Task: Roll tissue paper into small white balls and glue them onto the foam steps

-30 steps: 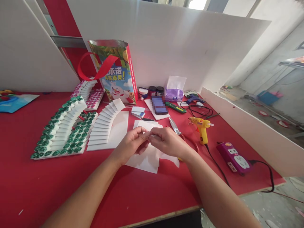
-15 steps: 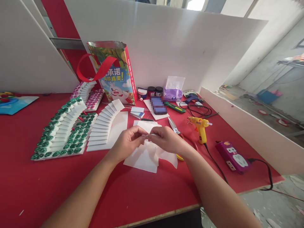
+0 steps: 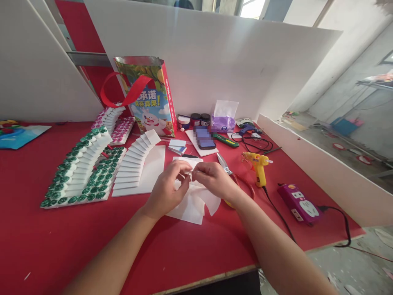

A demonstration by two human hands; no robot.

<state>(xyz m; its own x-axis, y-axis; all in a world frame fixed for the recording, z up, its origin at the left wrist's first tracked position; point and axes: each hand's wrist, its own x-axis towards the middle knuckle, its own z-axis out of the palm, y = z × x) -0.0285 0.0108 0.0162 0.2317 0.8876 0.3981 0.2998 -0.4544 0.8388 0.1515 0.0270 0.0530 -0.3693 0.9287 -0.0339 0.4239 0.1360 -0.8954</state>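
My left hand [image 3: 170, 186] and my right hand [image 3: 213, 178] meet over the middle of the red table, fingertips pinched on a small white piece [image 3: 190, 176], perhaps paper, mostly covered by the fingers. Sheets of thin white paper [image 3: 188, 207] lie beneath both hands. Beside my right wrist are scissors [image 3: 224, 164] with red and yellow handles, partly hidden by the arm. On the left, white overlapping pieces form a curved fan [image 3: 132, 159] on a white board.
Green-dotted white panels [image 3: 101, 176] and a bag with a red handle [image 3: 153, 100] stand at left. A phone [image 3: 205, 137], a tissue pack [image 3: 223, 123], a yellow glue gun [image 3: 259, 166] and a purple power strip [image 3: 299, 203] occupy the back and right of the red table [image 3: 172, 262].
The fingers of my left hand have opened out slightly and tilted upward around the white piece. The loose paper below my right hand has shifted left. The view has moved slightly.
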